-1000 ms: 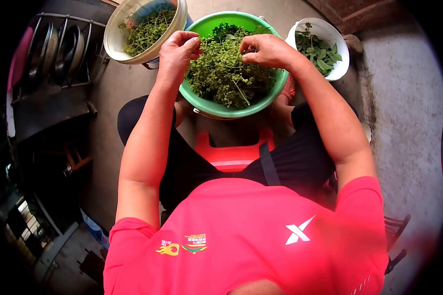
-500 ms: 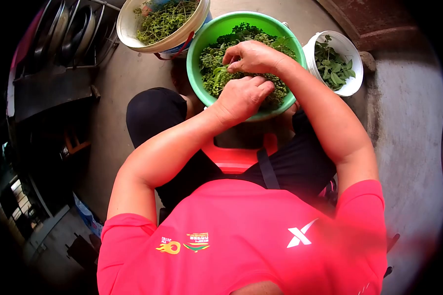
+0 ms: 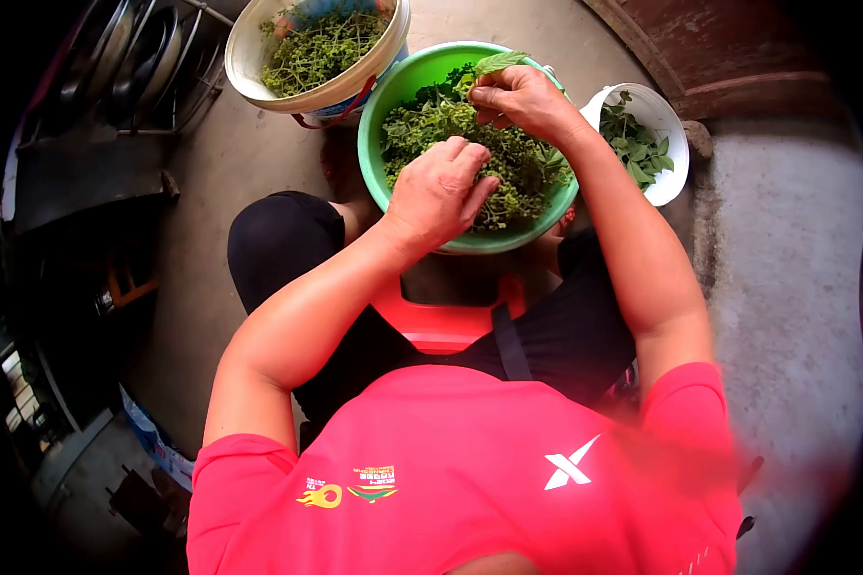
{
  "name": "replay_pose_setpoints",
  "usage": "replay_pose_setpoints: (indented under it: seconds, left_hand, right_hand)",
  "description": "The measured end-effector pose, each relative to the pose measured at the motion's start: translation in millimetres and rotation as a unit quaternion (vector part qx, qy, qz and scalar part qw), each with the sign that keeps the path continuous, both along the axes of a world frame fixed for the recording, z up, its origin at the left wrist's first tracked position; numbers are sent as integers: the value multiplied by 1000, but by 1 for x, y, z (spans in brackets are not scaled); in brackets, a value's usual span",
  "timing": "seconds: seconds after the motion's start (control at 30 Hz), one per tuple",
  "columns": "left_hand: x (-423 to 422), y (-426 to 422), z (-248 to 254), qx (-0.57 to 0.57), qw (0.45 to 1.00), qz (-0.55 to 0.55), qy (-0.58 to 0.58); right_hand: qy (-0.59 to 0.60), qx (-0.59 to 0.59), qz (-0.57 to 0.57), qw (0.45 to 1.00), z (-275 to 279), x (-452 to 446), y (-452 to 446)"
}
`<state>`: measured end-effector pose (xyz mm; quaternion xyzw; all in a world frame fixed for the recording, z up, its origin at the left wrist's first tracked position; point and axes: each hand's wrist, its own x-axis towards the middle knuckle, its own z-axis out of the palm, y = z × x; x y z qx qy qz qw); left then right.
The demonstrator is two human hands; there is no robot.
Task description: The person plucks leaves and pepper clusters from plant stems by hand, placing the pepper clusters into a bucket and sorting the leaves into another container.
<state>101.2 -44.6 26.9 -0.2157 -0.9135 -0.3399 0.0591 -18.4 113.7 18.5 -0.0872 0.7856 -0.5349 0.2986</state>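
Observation:
In front of me is a green basin with clusters of small green berries on thin stems. My right hand is raised over its far right side, thumb and fingers pinched on a green leaf that sticks out above the fingertips. Lower and to the left, my left hand hovers close over the berry clusters, thumb apart from the curled fingers. I see nothing between them, though the undersides of the fingers are hidden.
A white bucket at the upper left holds more stemmed clusters. Right of the basin, a small white pail contains loose green leaves. A red stool shows between the legs. Pans on a rack stand far left.
My right hand has moved up and away from the left, now with a leaf showing in its fingers. The left hand has drawn slightly left and its thumb has parted from the fingers.

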Motion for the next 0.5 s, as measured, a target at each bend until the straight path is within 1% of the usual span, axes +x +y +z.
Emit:
replay_pose_setpoints:
  seconds: [0.07, 0.1, 0.13, 0.2, 0.23, 0.27, 0.33, 0.4, 0.47, 0.5]
  left_hand:
    - [-1, -7, -5, -41, 999, 21, -23]
    - [-1, -8, -7, -38, 997, 31, -51]
    - [0, -8, -9, -37, 998, 32, -49]
    - [0, -9, -8, -51, 993, 57, -94]
    - [-1, -9, -6, -44, 993, 61, -91]
    - [-3, -9, -5, -44, 993, 61, -89]
    - [-4, -8, -7, -60, 989, 83, -108]
    - [-6, -10, -16, -78, 988, 73, -113]
    - [-8, -9, -20, -45, 991, 89, -91]
    - [-11, -8, -19, -10, 989, 112, -101]
  right_hand:
    - [14, -13, -20, 1000, 3, 1, 3]
    - [26, -27, -40, 998, 5, 2, 5]
    - [29, -27, -39, 998, 9, 3, 6]
    - [30, -94, -10, 995, 17, 4, 8]
    - [28, -133, 4, 991, 17, 3, 10]
    - [30, -133, 4, 991, 15, 2, 10]
    - [101, -9, -33, 994, 15, 3, 7]
    - [97, -20, -25, 995, 18, 6, 3]
    - [90, -107, -8, 990, 23, 11, -2]
    - [61, -149, -11, 987, 26, 12, -3]
